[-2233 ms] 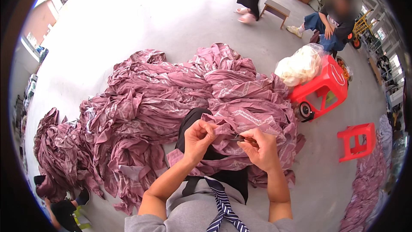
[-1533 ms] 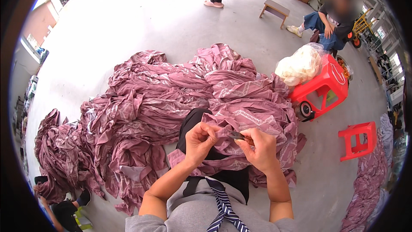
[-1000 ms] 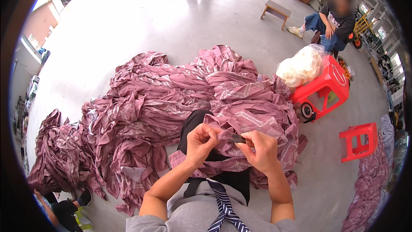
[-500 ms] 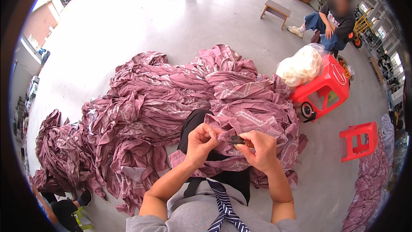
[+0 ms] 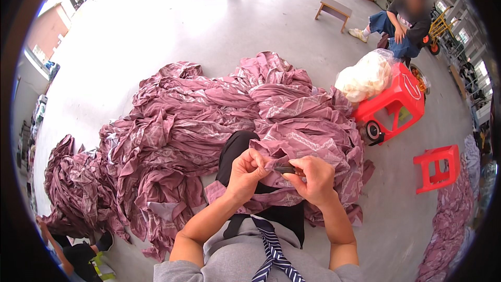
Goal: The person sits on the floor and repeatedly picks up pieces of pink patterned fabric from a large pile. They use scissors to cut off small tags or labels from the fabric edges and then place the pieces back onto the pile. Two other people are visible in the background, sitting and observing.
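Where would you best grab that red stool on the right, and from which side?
Probably by the rim of its seat, coming from above. The red stool stands upright on the floor, apart from the red toy car and the pink cloth, so its top is open. The seat edge overhangs the legs and looks to give fingers a ledge to hook under.

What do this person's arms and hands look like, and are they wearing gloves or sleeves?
No gloves: the left hand and right hand are bare, as are both forearms. Grey short sleeves show only at the bottom edge. No watch, rings or bracelets are visible.
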Action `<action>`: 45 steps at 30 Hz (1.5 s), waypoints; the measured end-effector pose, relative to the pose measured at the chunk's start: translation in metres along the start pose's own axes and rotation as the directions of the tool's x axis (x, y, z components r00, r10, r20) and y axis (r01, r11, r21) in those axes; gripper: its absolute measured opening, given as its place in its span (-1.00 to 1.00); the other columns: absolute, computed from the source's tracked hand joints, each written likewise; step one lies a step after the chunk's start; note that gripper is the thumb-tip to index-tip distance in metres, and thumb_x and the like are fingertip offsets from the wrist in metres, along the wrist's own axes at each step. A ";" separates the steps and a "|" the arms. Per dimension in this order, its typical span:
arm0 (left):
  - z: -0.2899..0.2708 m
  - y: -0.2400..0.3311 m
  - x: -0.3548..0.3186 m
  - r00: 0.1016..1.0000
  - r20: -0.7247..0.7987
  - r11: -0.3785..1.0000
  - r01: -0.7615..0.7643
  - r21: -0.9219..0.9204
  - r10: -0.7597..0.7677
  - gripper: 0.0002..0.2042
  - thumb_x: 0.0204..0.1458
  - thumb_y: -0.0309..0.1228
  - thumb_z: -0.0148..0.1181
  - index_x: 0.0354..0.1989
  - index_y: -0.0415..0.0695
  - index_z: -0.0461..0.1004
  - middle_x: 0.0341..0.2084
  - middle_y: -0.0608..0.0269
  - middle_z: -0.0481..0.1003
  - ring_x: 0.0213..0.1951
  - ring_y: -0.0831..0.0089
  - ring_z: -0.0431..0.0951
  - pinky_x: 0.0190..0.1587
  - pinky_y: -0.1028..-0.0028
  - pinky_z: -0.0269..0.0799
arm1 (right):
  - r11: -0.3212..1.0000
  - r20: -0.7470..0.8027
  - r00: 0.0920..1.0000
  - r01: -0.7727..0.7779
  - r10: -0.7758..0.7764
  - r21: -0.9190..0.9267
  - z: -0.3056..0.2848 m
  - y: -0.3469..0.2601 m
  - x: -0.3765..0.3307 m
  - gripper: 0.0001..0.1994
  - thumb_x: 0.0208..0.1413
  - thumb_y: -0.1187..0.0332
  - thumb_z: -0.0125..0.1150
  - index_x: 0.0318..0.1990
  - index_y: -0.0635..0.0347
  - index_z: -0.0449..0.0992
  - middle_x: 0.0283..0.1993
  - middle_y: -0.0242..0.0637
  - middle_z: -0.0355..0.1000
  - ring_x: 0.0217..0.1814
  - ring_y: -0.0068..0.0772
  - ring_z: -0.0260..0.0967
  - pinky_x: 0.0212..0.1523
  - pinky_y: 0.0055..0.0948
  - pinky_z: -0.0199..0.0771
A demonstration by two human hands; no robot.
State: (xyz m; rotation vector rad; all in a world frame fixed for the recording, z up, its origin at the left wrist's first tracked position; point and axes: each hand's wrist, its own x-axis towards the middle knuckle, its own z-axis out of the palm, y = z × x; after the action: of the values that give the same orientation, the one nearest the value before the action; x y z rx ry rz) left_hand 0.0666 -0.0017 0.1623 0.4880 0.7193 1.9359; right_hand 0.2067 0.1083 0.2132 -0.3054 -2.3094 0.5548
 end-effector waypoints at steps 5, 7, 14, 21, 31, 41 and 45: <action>0.000 -0.001 0.000 1.000 -0.011 1.000 0.011 -0.010 -0.012 -0.81 0.01 -0.56 0.24 -0.42 -0.11 0.29 -0.36 0.21 0.54 -0.32 0.56 0.54 -0.26 0.60 0.43 | 1.000 -0.004 1.000 0.019 -0.019 -0.008 0.001 0.001 0.000 -0.74 -0.07 0.27 0.34 -0.29 0.16 0.44 -0.55 -0.31 0.34 -0.60 -0.26 0.31 -0.58 -0.34 0.29; -0.001 -0.002 -0.001 1.000 -0.005 1.000 0.012 -0.010 -0.012 -0.81 0.01 -0.57 0.24 -0.43 -0.11 0.30 -0.36 0.21 0.54 -0.33 0.56 0.53 -0.26 0.60 0.43 | 1.000 -0.012 1.000 0.021 -0.021 0.017 0.002 0.004 -0.002 -0.74 -0.05 0.27 0.33 -0.27 0.18 0.43 -0.54 -0.36 0.35 -0.60 -0.39 0.30 -0.58 -0.41 0.27; -0.005 -0.002 -0.002 1.000 0.017 0.999 0.015 0.045 -0.016 -0.85 0.03 -0.59 0.21 -0.43 -0.11 0.34 -0.35 0.27 0.52 -0.30 0.64 0.47 -0.17 0.63 0.38 | 0.652 0.223 0.885 -0.453 0.408 0.608 0.001 0.004 0.005 -0.77 -0.04 0.36 0.38 -0.27 0.22 0.47 -0.51 -0.54 0.32 -0.53 -0.80 0.09 -0.55 -0.72 0.10; -0.014 -0.002 -0.004 0.997 0.056 0.991 0.051 0.120 -0.058 -0.83 0.01 -0.61 0.21 -0.49 -0.14 0.34 -0.41 0.34 0.49 -0.34 0.67 0.46 -0.22 0.66 0.40 | 0.718 -0.073 0.891 -0.311 0.449 0.622 0.014 0.017 0.014 -0.87 0.09 0.37 0.25 -0.41 0.19 0.47 -0.57 -0.54 0.29 -0.60 -0.82 0.05 -0.60 -0.70 0.04; -0.018 -0.001 -0.001 1.000 0.009 0.996 0.021 0.085 -0.022 -0.84 0.01 -0.61 0.22 -0.48 -0.15 0.34 -0.37 0.27 0.51 -0.36 0.64 0.47 -0.24 0.65 0.41 | 0.822 0.117 0.904 -0.424 0.412 0.381 -0.003 0.013 0.003 -0.65 0.06 0.11 0.27 -0.23 0.22 0.41 -0.49 -0.37 0.40 -0.52 -0.57 0.35 -0.48 -0.57 0.36; -0.013 0.007 -0.007 0.988 0.121 0.925 -0.132 0.355 0.095 -0.90 0.10 -0.58 0.13 -0.45 -0.22 0.38 -0.29 0.23 0.51 -0.35 0.69 0.39 -0.29 0.68 0.31 | 0.934 0.157 0.946 -0.309 0.283 0.177 -0.007 0.003 -0.003 -0.76 -0.02 0.30 0.33 -0.29 0.19 0.43 -0.56 -0.30 0.42 -0.58 -0.39 0.41 -0.55 -0.46 0.35; -0.011 0.010 -0.008 0.978 0.167 0.858 -0.191 0.476 0.126 -0.90 0.05 -0.63 0.12 -0.49 -0.22 0.39 -0.33 0.19 0.53 -0.35 0.66 0.42 -0.27 0.65 0.34 | 0.937 0.166 0.945 -0.307 0.280 0.169 -0.003 0.002 -0.004 -0.77 -0.02 0.30 0.33 -0.31 0.17 0.43 -0.59 -0.30 0.40 -0.61 -0.38 0.39 -0.57 -0.45 0.33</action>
State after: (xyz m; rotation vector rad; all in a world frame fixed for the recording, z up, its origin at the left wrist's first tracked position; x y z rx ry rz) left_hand 0.0566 -0.0150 0.1609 1.0062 1.1220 1.8407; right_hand 0.2119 0.1098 0.2118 -0.5391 -2.3348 0.9714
